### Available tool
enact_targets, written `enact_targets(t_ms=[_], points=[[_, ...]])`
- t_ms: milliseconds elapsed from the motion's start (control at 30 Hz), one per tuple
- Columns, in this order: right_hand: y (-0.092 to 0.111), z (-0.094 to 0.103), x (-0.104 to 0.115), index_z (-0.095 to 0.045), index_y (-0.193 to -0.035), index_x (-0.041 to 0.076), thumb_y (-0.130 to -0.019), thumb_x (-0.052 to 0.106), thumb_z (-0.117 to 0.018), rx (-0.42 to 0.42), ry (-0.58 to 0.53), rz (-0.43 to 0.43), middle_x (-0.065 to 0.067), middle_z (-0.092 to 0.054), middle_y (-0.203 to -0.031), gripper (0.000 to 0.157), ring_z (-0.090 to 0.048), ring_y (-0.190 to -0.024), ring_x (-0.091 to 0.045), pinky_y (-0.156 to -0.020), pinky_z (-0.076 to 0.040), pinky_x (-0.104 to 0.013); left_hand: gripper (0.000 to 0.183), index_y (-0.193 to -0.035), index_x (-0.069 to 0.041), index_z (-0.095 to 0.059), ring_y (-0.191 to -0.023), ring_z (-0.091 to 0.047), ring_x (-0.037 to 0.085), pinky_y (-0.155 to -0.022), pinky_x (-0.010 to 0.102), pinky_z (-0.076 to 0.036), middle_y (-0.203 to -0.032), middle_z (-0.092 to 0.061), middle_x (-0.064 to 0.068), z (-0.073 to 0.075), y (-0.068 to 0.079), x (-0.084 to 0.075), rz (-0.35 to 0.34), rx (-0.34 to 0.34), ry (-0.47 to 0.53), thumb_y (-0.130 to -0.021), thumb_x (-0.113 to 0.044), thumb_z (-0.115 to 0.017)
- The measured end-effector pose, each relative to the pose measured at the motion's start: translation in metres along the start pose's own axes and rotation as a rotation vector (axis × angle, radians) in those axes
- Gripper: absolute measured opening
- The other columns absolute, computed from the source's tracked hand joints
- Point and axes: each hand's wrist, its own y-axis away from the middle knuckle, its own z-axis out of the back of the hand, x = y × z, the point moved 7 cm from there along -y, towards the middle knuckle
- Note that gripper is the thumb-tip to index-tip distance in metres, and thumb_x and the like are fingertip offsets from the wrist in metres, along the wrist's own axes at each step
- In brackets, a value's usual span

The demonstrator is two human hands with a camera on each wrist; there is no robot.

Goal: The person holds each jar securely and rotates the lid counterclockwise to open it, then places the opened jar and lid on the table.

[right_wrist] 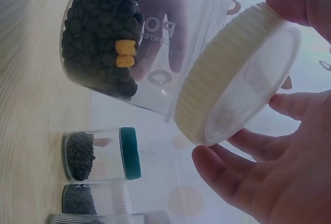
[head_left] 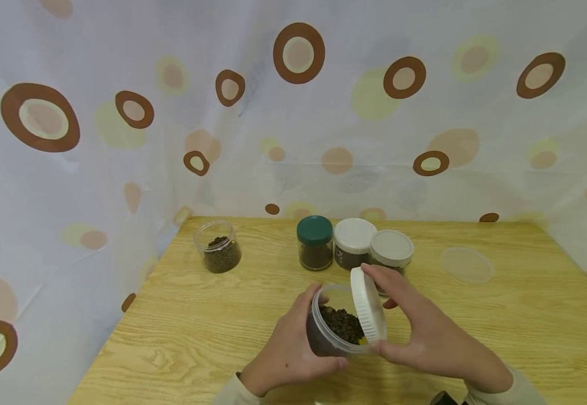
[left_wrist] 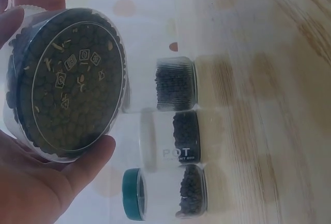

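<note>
My left hand [head_left: 293, 343] grips a clear plastic jar [head_left: 319, 337] around its side, holding it up off the table. Dark pellets [right_wrist: 101, 32] fill its lower part, with a couple of yellow pieces [right_wrist: 125, 53] among them. In the left wrist view the jar's round base [left_wrist: 72, 87] faces the camera. By its rim, my right hand [head_left: 425, 332] holds a ribbed white lid [head_left: 367, 306] between thumb and fingers. The lid stands tilted at the right side of the jar's mouth, so the mouth is partly uncovered. The right wrist view shows the lid [right_wrist: 232, 74] close against the jar's rim.
Behind the hands stand a green-lidded jar [head_left: 315, 242], a white-lidded jar [head_left: 354, 242] and another white-lidded jar [head_left: 392, 247], side by side. An uncovered jar [head_left: 219, 247] with dark pellets is at the back left. A translucent disc [head_left: 467, 265] lies at the right on the wooden table [head_left: 182, 337].
</note>
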Motion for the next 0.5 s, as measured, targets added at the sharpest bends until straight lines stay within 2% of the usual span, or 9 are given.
enact_targets(t_ms=[100, 300, 500], points=[[0.001, 0.002, -0.002, -0.024, -0.157, 0.016, -0.074, 0.013, -0.084, -0.004, -0.02, -0.011, 0.002, -0.039, -0.151, 0.103, -0.047, -0.121, 0.0, -0.085, -0.054, -0.029, 0.109, -0.155, -0.034, -0.019, -0.123, -0.056, 0.014, -0.101, 0.037, -0.049, -0.139, -0.052, -0.003, 0.0, 0.001, 0.001, 0.021, 0.004, 0.027, -0.07, -0.044, -0.085], [0.002, 0.01, -0.004, -0.022, -0.158, 0.013, -0.073, 0.011, -0.085, -0.03, -0.021, -0.018, 0.003, -0.043, -0.147, 0.106, -0.05, -0.116, -0.001, -0.085, -0.054, -0.029, 0.099, -0.151, -0.036, -0.028, -0.127, -0.053, 0.016, -0.104, 0.037, -0.048, -0.14, -0.05, -0.004, 0.001, 0.001, 0.0, 0.015, 0.002, 0.088, -0.071, -0.039, -0.086], [0.005, 0.013, -0.006, -0.021, -0.158, 0.014, -0.074, 0.014, -0.084, -0.042, -0.005, -0.021, 0.005, -0.045, -0.143, 0.106, -0.05, -0.113, -0.002, -0.083, -0.054, -0.03, 0.096, -0.151, -0.032, -0.032, -0.131, -0.051, 0.02, -0.107, 0.038, -0.045, -0.145, -0.048, -0.003, 0.007, 0.001, 0.001, 0.048, -0.044, 0.227, -0.072, -0.029, -0.087]])
